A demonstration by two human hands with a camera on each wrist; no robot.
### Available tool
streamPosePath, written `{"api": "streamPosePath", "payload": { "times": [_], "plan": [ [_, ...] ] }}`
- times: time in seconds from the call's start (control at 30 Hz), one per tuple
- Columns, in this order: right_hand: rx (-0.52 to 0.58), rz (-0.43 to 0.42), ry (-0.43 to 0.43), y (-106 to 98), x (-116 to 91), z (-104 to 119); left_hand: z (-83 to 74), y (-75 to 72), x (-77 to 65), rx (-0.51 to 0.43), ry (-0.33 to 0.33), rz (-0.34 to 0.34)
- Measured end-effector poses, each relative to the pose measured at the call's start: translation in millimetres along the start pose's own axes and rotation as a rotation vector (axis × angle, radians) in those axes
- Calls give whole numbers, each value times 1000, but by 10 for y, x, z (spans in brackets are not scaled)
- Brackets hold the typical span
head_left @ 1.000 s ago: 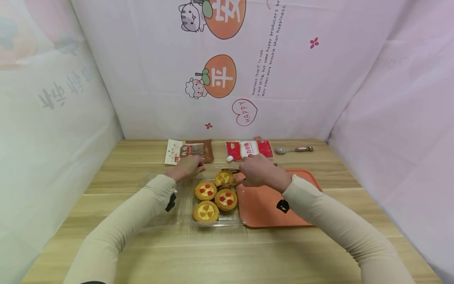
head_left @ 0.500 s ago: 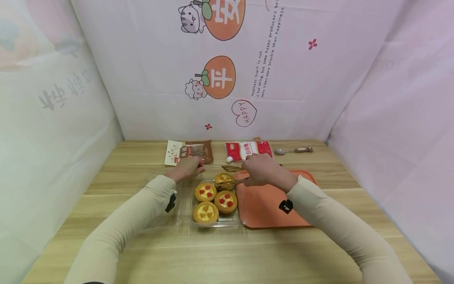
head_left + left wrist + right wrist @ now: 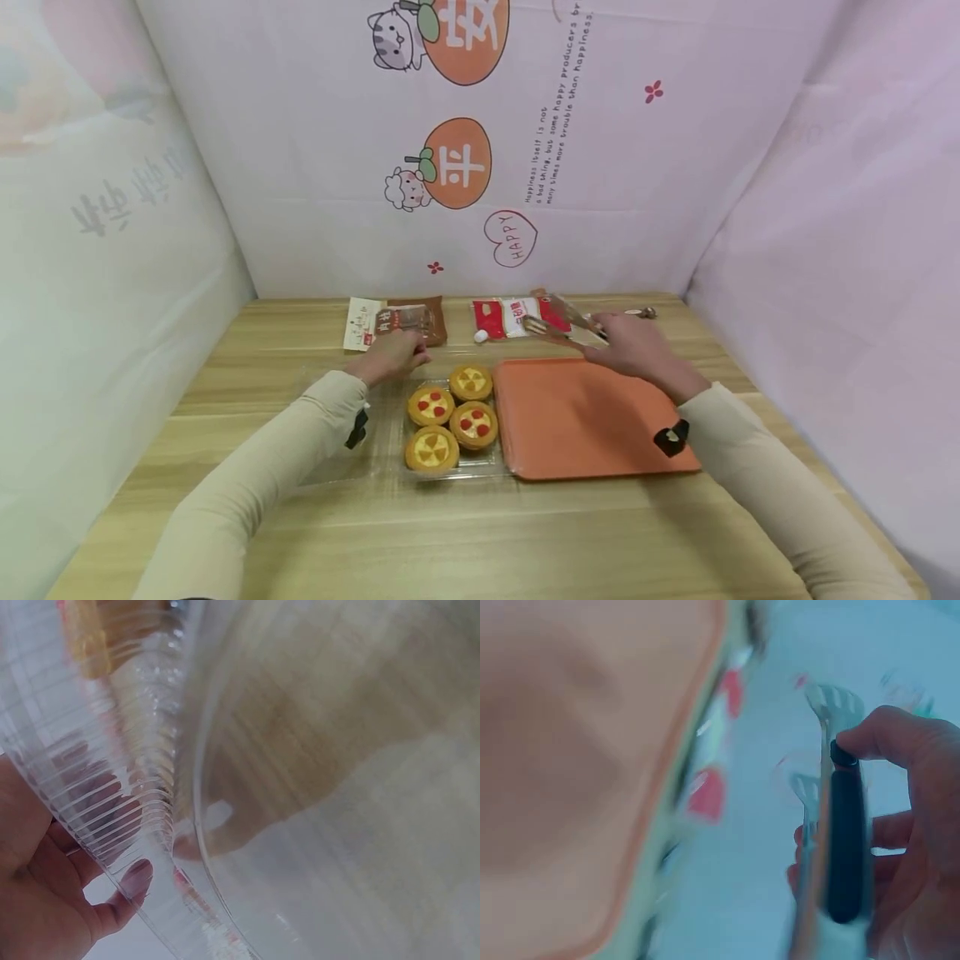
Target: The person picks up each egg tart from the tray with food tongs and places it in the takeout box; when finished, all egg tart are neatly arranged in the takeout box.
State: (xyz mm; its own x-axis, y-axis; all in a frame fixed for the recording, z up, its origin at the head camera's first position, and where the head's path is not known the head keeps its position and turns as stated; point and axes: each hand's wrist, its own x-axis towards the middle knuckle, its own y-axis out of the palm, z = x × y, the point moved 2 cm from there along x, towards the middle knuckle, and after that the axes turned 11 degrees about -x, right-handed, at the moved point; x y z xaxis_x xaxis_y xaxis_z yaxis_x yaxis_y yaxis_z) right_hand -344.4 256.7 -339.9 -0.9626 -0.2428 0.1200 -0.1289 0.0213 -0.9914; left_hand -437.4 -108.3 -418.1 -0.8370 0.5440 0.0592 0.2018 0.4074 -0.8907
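In the head view, several egg tarts [image 3: 471, 425], some topped with red pieces and some with brown wedges, sit in a clear plastic container [image 3: 468, 473]. My left hand [image 3: 390, 356] is at the back of the container's raised clear lid [image 3: 330, 477]; the left wrist view shows thumb and fingers holding the ribbed edge [image 3: 112, 825]. Over the back of the orange tray [image 3: 600, 425], my right hand [image 3: 636, 346] grips metal food tongs [image 3: 551, 332] with dark handles. The tongs' tips are spread, with nothing between them.
Behind the container lie a brown spice packet [image 3: 408, 321] and a red-and-white pouch [image 3: 517, 317] with a white cap. A spoon [image 3: 647, 313] lies at the back right, mostly hidden by the right hand. Printed white cloth [image 3: 330, 167] encloses the table at the back and sides.
My right hand has lifted the tongs off the rear tart and moved them right, over the tray's back edge. The tarts stay in the container. My left hand has barely moved.
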Motion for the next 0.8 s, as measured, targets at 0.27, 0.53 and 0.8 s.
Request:
{"api": "streamPosePath", "payload": {
  "times": [0.27,0.53,0.8],
  "plan": [
    [87,81,202,303,-268,-745,11,-32,-35,6,-3,16],
    [145,151,269,486,-470,-1192,2,-32,-48,13,-10,16],
    [148,188,304,640,-594,-1399,-2,-1,-32,-8,-3,11]
  ]
}}
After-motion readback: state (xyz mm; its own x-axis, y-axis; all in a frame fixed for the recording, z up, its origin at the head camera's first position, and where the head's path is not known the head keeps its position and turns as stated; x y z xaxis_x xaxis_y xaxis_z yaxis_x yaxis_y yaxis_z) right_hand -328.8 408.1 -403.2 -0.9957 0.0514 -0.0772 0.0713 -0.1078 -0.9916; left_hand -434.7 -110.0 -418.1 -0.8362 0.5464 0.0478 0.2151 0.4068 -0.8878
